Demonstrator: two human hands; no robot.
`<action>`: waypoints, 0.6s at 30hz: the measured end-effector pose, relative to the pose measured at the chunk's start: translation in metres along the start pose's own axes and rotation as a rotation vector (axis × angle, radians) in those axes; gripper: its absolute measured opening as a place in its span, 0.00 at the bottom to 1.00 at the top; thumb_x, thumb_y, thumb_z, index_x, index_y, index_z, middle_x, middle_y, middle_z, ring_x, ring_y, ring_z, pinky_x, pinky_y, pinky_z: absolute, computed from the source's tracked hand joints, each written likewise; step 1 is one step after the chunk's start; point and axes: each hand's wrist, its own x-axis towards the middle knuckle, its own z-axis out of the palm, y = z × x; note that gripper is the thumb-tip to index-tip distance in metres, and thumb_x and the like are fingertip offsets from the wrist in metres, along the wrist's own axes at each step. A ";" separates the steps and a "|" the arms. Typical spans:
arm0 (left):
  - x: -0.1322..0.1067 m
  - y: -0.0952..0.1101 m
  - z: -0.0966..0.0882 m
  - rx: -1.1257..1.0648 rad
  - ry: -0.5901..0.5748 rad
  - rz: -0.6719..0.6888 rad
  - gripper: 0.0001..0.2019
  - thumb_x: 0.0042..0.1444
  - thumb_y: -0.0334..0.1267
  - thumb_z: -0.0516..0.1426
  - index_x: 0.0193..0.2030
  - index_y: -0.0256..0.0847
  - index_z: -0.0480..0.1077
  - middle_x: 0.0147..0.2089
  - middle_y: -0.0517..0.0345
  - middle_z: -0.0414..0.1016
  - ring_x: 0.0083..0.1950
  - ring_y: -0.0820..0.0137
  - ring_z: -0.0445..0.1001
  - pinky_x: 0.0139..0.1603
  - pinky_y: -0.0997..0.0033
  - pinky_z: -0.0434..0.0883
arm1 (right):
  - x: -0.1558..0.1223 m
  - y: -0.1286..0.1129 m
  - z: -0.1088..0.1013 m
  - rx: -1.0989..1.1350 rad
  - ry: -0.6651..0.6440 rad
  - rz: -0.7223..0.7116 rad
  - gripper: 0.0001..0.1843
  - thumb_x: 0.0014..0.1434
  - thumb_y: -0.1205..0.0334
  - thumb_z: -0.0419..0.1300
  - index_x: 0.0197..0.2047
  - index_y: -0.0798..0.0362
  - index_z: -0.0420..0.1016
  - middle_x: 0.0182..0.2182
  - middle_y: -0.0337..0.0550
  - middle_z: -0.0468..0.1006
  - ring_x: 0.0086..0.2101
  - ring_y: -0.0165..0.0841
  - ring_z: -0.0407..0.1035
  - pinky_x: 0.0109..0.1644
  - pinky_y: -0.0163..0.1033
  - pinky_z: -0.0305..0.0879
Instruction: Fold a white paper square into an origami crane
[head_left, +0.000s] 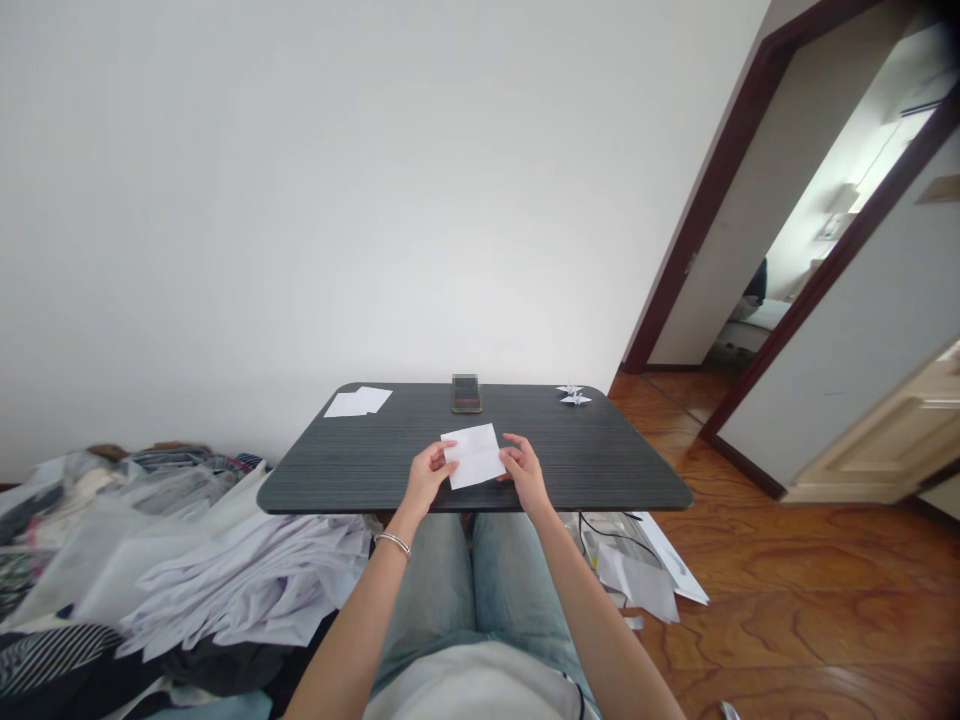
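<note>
A square sheet of white paper (pixel 474 456) is held up, slightly tilted, over the front part of the dark table. My left hand (pixel 429 474) pinches its left edge between thumb and fingers. At the sheet's right edge is my right hand (pixel 525 470), its thumb on the paper and the index finger raised off it; the other fingers are partly hidden. Faint crease lines seem to cross the sheet. Two folded white paper cranes (pixel 576 399) stand at the table's back right corner. More white paper sheets (pixel 358 402) lie overlapping at the back left.
A phone (pixel 466 394) sits at the back middle of the black table (pixel 600 470), close to the white wall. Piled clothes and fabric (pixel 255 580) cover the floor at left. Papers and cables (pixel 637 570) lie under the table's right side. A doorway stands at far right.
</note>
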 end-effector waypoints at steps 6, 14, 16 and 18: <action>-0.002 0.000 0.000 -0.034 0.041 0.064 0.44 0.43 0.29 0.61 0.65 0.46 0.43 0.42 0.55 0.74 0.32 0.74 0.73 0.33 0.75 0.69 | 0.001 0.003 0.001 -0.021 -0.030 0.002 0.10 0.47 0.59 0.62 0.33 0.53 0.70 0.21 0.35 0.72 0.20 0.29 0.64 0.21 0.32 0.63; 0.000 -0.001 0.000 0.142 -0.041 0.047 0.10 0.43 0.31 0.59 0.35 0.34 0.74 0.30 0.55 0.77 0.31 0.70 0.73 0.27 0.76 0.67 | 0.003 0.007 -0.002 -0.019 0.052 -0.075 0.09 0.46 0.59 0.63 0.30 0.51 0.67 0.26 0.39 0.73 0.26 0.31 0.68 0.26 0.33 0.63; 0.000 -0.001 -0.001 0.156 0.003 0.073 0.08 0.45 0.32 0.58 0.34 0.35 0.75 0.30 0.56 0.77 0.30 0.70 0.73 0.29 0.75 0.67 | 0.002 0.007 -0.002 -0.024 0.068 -0.089 0.10 0.46 0.58 0.63 0.31 0.52 0.68 0.29 0.41 0.74 0.29 0.32 0.68 0.28 0.34 0.64; 0.000 -0.001 -0.002 0.174 0.037 0.092 0.09 0.46 0.32 0.57 0.35 0.36 0.75 0.30 0.56 0.77 0.30 0.70 0.73 0.30 0.74 0.67 | 0.001 0.005 -0.001 -0.023 0.077 -0.093 0.10 0.51 0.55 0.59 0.33 0.51 0.69 0.30 0.41 0.74 0.28 0.31 0.68 0.27 0.33 0.64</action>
